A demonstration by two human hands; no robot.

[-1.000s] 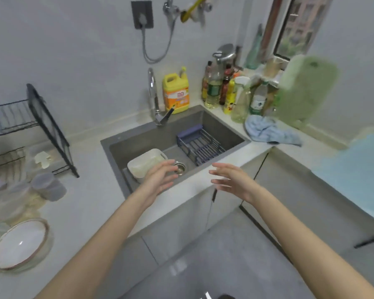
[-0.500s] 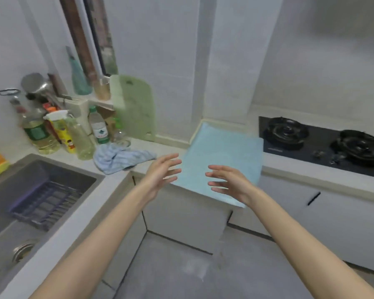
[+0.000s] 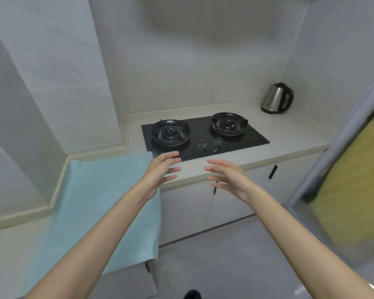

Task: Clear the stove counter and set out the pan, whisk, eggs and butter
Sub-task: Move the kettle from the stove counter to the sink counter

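Reaching both bare hands, fingers spread and holding nothing, toward the front edge of the pale stove counter (image 3: pixel 289 134).

Our left hand (image 3: pixel 160 171) has its fingers (image 3: pixel 171 155) splayed and slightly curled, palm turned inward, over the counter's front edge just in front of the left burner; our right hand (image 3: pixel 227 175) mirrors it, fingers (image 3: pixel 216 162) apart and empty, palm facing the left one, the two hands near each other but not touching. Behind them the black glass two-burner gas hob (image 3: pixel 205 134) sits set into the counter, two round knobs (image 3: pixel 211 143) near its front edge. A light blue cloth (image 3: pixel 99 201) covers the counter to the left and hangs over the cabinet front, under our left forearm. A stainless steel electric kettle with a black handle (image 3: pixel 276 98) stands at the back right corner, well apart from the hob. We see no pan, whisk, eggs or butter here.
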